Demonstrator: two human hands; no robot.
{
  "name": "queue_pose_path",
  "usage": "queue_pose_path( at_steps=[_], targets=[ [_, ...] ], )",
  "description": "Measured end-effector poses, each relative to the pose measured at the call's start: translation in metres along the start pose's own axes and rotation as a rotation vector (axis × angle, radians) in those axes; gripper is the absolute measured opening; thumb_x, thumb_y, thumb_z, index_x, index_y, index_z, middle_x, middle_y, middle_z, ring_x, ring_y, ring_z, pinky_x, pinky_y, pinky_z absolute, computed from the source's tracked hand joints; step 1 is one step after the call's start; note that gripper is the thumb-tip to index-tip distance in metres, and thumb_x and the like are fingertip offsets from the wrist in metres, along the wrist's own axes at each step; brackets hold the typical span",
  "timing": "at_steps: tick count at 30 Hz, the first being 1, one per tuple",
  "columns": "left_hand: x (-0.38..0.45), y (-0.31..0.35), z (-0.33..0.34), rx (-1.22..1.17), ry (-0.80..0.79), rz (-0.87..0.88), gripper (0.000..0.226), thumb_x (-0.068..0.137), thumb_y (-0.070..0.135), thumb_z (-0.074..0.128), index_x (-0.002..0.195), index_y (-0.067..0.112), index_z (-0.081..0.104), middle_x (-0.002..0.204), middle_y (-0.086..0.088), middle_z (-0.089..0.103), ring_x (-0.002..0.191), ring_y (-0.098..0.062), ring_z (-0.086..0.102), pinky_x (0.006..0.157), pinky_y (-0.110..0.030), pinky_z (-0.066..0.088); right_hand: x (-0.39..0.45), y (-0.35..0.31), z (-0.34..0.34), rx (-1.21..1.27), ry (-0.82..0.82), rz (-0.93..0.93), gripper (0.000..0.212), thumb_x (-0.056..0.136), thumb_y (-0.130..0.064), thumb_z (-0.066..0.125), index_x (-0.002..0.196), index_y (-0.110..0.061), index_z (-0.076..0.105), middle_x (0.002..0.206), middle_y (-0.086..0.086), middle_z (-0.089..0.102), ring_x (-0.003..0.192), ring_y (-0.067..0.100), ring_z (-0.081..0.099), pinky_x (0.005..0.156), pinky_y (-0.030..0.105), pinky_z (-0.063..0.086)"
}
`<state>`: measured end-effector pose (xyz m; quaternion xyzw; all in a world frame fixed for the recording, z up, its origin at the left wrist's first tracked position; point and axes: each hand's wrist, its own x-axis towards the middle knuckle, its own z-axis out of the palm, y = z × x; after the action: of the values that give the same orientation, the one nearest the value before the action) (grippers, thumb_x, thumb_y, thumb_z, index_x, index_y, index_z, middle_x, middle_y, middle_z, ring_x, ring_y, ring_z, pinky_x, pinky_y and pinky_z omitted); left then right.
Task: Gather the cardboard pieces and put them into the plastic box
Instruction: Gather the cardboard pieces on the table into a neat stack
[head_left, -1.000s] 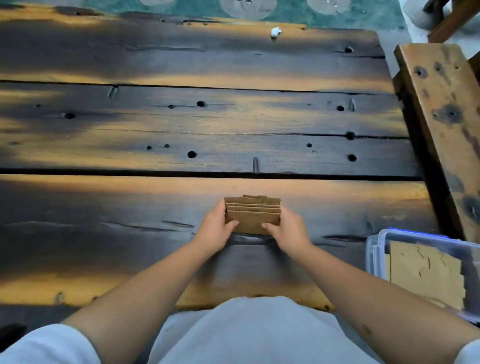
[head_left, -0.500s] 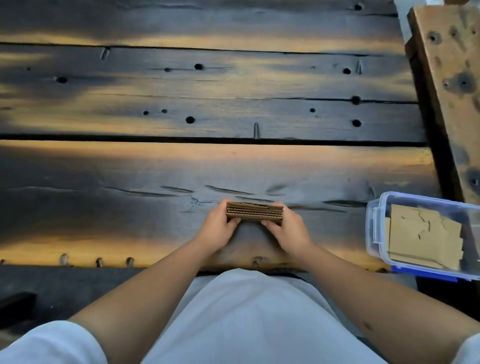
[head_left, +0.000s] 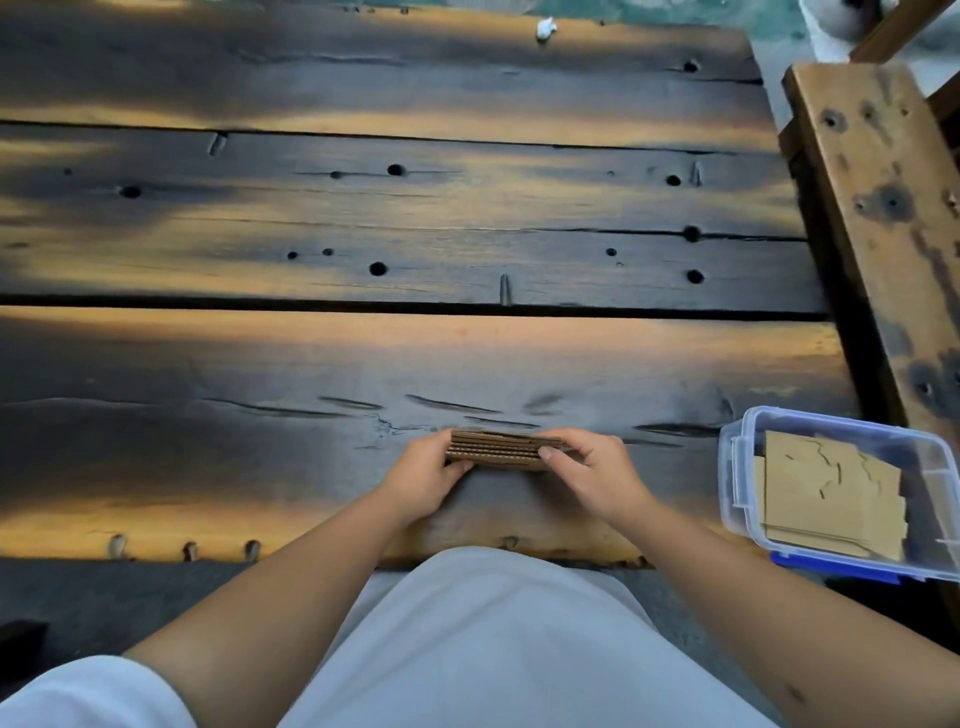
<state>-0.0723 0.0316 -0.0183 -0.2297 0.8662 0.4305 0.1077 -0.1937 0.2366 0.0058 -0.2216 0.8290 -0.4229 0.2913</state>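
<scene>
A stack of several brown cardboard pieces (head_left: 496, 451) lies flat near the front of the dark wooden table (head_left: 363, 364), its corrugated edges facing me. My left hand (head_left: 423, 478) grips the stack's left end. My right hand (head_left: 592, 467) holds the right end, thumb on the front edge and fingers over the top. At the right, off the table's corner, stands the clear plastic box (head_left: 740, 499) with blue clips. Flat cardboard pieces (head_left: 831, 488) with cut lines lie inside it.
A weathered wooden bench (head_left: 878, 208) runs along the table's right side, just behind the box. A small white scrap (head_left: 545, 27) sits at the table's far edge. The planks have holes and gaps. My white-clothed lap fills the bottom of the view.
The stack has gone from standing tilted toward me to lying flat, and both hands have drawn it nearer the front edge. My right fingers now spread over its top.
</scene>
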Motion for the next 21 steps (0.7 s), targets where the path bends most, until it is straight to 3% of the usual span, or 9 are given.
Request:
queue_pose_path(
  at_steps=[4,8,12,16,21],
  targets=[
    [-0.001,-0.001,-0.002,0.001,-0.004,0.071,0.024,0.089,0.012,0.063,0.113,0.014,0.065,0.112,-0.006,0.069,0.107,-0.022,0.060,0.083,-0.017,0.038,0.002,-0.007,-0.006,0.093,0.031,0.046,0.028,0.081,-0.011,0.075,0.073,-0.036,0.067,0.072,-0.025,0.069,0.068,-0.008,0.062,0.067,0.010,0.044],
    [0.000,-0.002,-0.004,-0.015,-0.015,0.103,0.026,0.088,0.010,0.063,0.114,0.014,0.066,0.113,-0.004,0.069,0.108,-0.021,0.061,0.088,-0.021,0.041,0.003,-0.012,-0.017,0.189,0.006,0.037,0.024,0.086,-0.008,0.070,0.077,-0.030,0.070,0.073,-0.011,0.070,0.071,0.005,0.062,0.072,0.025,0.049],
    [0.002,-0.002,-0.006,-0.011,-0.034,0.114,0.026,0.089,0.010,0.063,0.114,0.014,0.066,0.112,-0.003,0.069,0.107,-0.020,0.061,0.087,-0.021,0.042,0.005,-0.016,-0.031,0.281,0.124,0.042,0.039,0.093,-0.012,0.061,0.062,-0.036,0.063,0.057,-0.019,0.056,0.056,-0.003,0.049,0.057,0.013,0.040],
    [0.004,-0.002,-0.006,0.003,-0.042,0.113,0.026,0.089,0.010,0.063,0.114,0.013,0.064,0.113,-0.005,0.068,0.108,-0.021,0.060,0.091,-0.026,0.043,0.013,-0.018,-0.042,0.456,0.197,0.149,0.024,0.096,-0.006,0.053,0.098,-0.026,0.065,0.091,-0.009,0.073,0.079,0.002,0.068,0.063,0.019,0.053],
    [0.003,-0.002,-0.006,0.018,-0.041,0.138,0.026,0.088,0.010,0.064,0.114,0.012,0.065,0.112,-0.006,0.068,0.107,-0.022,0.060,0.092,-0.028,0.043,0.024,-0.018,-0.054,0.545,0.301,0.198,0.036,0.091,-0.001,0.057,0.105,-0.033,0.049,0.113,0.002,0.059,0.084,0.003,0.068,0.064,0.026,0.056]
  ],
)
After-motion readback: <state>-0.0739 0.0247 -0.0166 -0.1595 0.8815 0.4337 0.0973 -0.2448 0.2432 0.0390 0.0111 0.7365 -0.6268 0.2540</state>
